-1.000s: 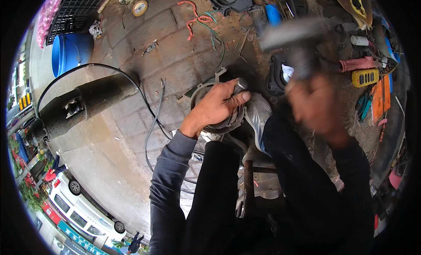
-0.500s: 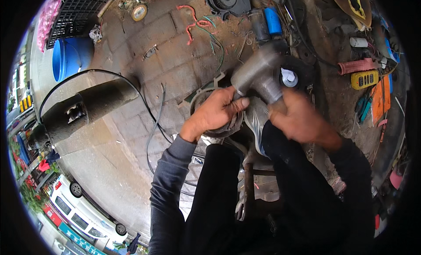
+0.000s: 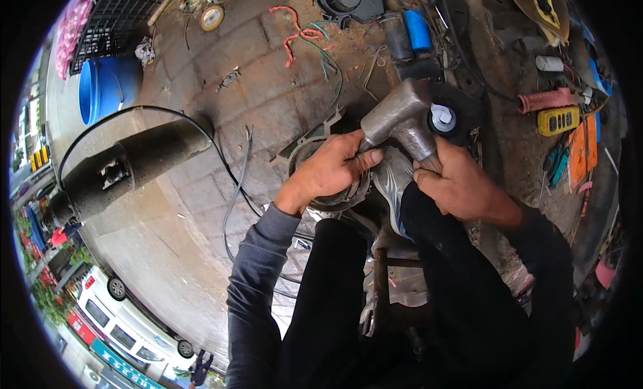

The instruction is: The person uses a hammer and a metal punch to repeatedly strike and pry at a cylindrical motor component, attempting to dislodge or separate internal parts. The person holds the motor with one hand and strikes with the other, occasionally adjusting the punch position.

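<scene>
My right hand (image 3: 462,181) is closed around the handle of a heavy metal hammer (image 3: 395,111). The hammer's worn, cylindrical head lies just up and right of my left hand (image 3: 328,168), with one face at the top of a chisel-like metal rod (image 3: 364,146). My left thumb and fingers pinch that rod; its lower end is hidden by the hand. Below sits a round metal motor housing (image 3: 295,161) with a flanged rim, between my feet. My right shoe (image 3: 392,181), grey with pale stripes, stands against its right side.
A black cable (image 3: 231,168) loops across the paving at left, near a dark pipe (image 3: 161,151) and a blue bucket (image 3: 110,88). Red wire scraps (image 3: 295,37), a blue cylinder (image 3: 416,31) and a black cover (image 3: 345,1) lie ahead. A yellow remote control (image 3: 558,121) lies right.
The hammer, blurred before, is now sharp and slightly further right and lower. My left hand stays in place on the rod.
</scene>
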{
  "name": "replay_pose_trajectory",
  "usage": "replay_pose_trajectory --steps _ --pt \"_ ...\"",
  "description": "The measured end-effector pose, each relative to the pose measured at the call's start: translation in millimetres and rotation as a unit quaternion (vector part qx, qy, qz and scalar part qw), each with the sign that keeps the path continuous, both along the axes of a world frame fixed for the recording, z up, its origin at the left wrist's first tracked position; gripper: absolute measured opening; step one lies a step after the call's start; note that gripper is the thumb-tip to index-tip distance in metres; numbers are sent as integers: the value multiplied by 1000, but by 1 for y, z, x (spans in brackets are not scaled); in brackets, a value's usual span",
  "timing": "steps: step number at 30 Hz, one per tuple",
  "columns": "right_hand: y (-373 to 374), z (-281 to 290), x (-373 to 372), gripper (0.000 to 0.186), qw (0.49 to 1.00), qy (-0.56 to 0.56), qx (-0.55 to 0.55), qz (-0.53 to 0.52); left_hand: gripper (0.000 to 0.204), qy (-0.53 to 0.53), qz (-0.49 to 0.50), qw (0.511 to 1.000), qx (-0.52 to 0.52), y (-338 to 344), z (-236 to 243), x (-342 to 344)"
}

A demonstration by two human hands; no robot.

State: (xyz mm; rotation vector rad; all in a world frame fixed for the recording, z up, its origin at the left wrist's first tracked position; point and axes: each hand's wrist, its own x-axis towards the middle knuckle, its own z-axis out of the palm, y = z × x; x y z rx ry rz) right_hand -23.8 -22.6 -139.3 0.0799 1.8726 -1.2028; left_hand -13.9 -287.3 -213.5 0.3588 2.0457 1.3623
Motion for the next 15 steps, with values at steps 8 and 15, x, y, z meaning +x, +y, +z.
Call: replay_pose_trajectory --steps 8,15 --pt "11 43 -17 16 985 5 -75 -153 33 -40 19 997 56 1 -8 4" --pt "-31 24 -4 27 988 151 15 2 37 -38 26 999 25 0 2 -1"
